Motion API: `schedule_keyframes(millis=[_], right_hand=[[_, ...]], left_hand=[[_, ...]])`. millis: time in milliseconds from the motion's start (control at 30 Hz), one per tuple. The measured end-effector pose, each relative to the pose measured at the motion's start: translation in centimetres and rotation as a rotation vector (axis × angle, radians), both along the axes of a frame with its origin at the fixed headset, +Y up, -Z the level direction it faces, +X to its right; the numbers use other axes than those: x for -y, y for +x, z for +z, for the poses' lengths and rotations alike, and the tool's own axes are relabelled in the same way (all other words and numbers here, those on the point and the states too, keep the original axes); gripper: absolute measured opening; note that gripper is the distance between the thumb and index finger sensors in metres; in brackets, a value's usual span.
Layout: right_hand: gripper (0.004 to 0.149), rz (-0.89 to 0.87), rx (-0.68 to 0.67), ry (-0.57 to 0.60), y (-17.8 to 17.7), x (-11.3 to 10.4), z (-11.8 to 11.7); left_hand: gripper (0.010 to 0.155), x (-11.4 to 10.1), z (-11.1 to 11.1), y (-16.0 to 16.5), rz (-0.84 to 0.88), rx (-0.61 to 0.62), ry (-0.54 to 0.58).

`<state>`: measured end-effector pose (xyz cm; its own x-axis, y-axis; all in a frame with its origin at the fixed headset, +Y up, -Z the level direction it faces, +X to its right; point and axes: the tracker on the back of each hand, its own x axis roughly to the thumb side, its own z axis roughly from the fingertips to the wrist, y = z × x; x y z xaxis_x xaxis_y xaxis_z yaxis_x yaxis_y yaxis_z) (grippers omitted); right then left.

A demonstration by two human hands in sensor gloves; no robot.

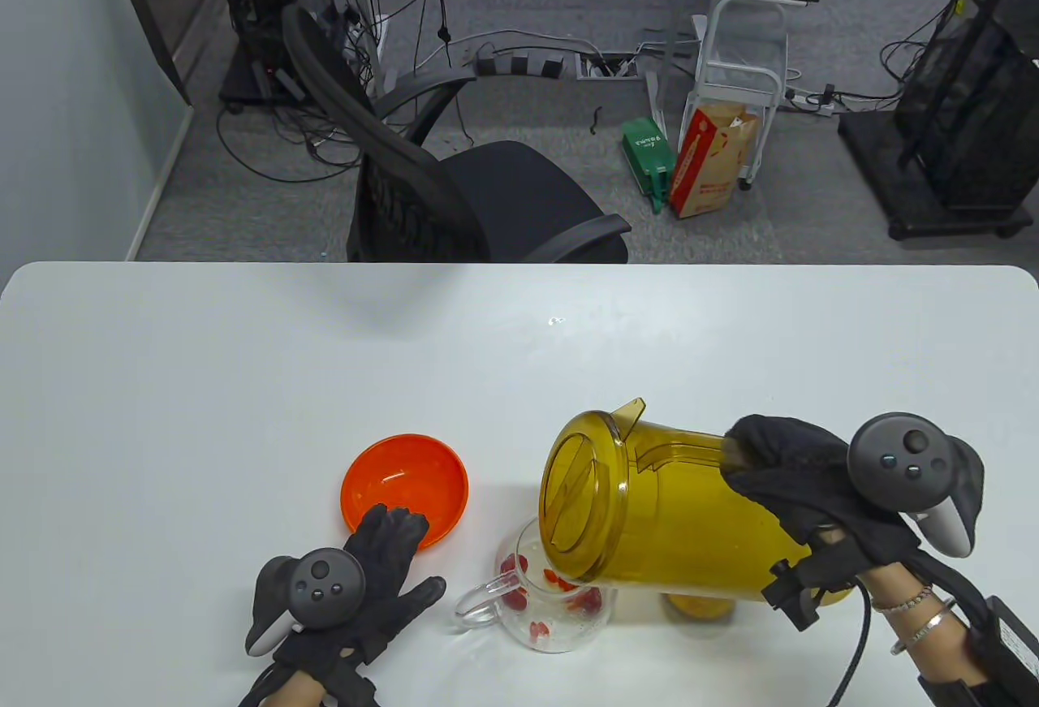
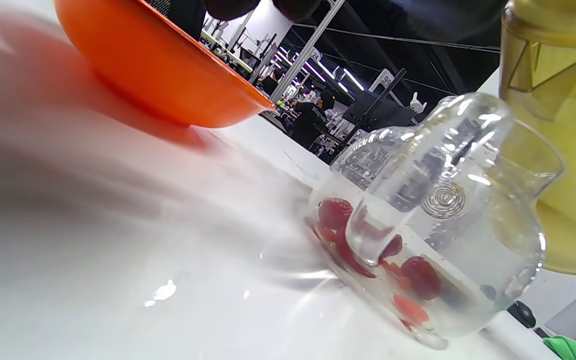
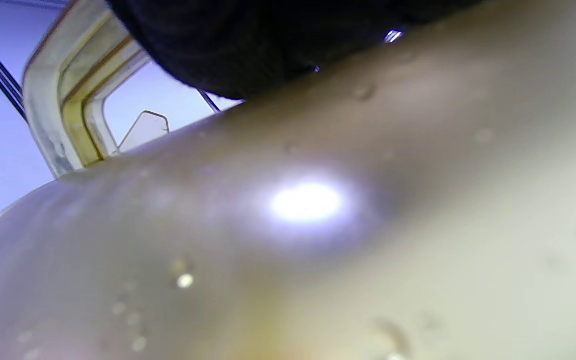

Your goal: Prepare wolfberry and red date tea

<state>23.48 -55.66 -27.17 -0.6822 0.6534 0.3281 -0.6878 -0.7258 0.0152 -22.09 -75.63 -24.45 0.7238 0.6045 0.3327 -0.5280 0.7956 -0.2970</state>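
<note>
A clear glass cup (image 1: 552,605) with a handle on its left stands near the table's front edge; red dates and wolfberries (image 1: 560,601) lie in it, also seen in the left wrist view (image 2: 418,272). My right hand (image 1: 799,480) grips a yellow translucent pitcher (image 1: 666,508) and holds it tipped on its side, its lidded mouth over the cup's rim. The pitcher's wall (image 3: 318,225) fills the right wrist view. My left hand (image 1: 381,569) rests flat on the table, fingers spread, holding nothing, fingertips by the orange bowl (image 1: 404,489).
The orange bowl looks empty and sits left of the cup; it also shows in the left wrist view (image 2: 153,60). Something yellow (image 1: 696,608) lies on the table under the pitcher. An office chair (image 1: 454,196) stands beyond the table's far edge.
</note>
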Motion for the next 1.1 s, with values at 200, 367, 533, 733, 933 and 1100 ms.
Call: schedule_keyframes(millis=[200, 367, 533, 733, 933, 1100], right_hand=[[0.030, 0.124, -0.008, 0.012, -1.1, -0.7, 1.2], [0.030, 0.139, -0.007, 0.002, -1.2, -1.0, 1.5], [0.030, 0.144, -0.012, 0.006, -1.3, -1.0, 1.6], [0.030, 0.201, -0.012, 0.009, -2.0, -1.1, 1.7], [0.030, 0.219, -0.012, -0.001, -2.2, -1.1, 1.6], [0.030, 0.224, -0.008, 0.002, -2.3, -1.1, 1.6]], left_hand=[[0.081, 0.0, 0.0, 0.0, -0.003, 0.003, 0.004], [0.081, 0.1, 0.0, 0.1, -0.014, 0.012, 0.003], [0.081, 0.2, 0.1, 0.3, -0.032, 0.019, 0.004], [0.081, 0.2, 0.1, 0.4, -0.038, 0.023, -0.003], [0.082, 0.2, 0.1, 0.5, -0.043, 0.029, -0.005], [0.082, 0.3, 0.2, 0.6, -0.051, 0.031, -0.005]])
